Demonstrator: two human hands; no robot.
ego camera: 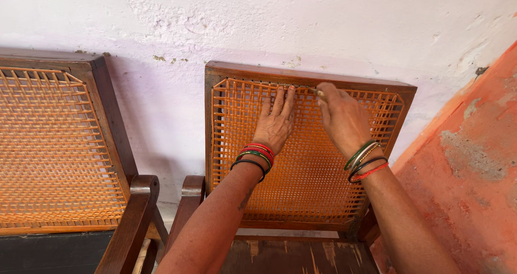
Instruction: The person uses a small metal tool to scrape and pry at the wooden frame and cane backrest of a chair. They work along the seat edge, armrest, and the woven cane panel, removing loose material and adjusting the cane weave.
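A wooden chair stands against the wall, its brown frame (215, 123) holding an orange woven cane back panel (307, 182). My left hand (276, 122) lies flat on the upper part of the weave, fingers stretched up toward the top rail. My right hand (340, 119) is beside it near the top rail, fingers pinched on a thin cane strand or small tool (319, 93); which one I cannot tell. Coloured bangles ring both wrists. The top rows of the weave look sparser than the lower part.
A second wooden chair with an orange cane back (54, 155) stands to the left, its armrest (134, 209) close to the first chair's armrest (188, 198). A whitewashed wall (258, 21) is behind; an orange-painted wall (474, 171) is at the right. A worn wooden seat (296, 255) lies below.
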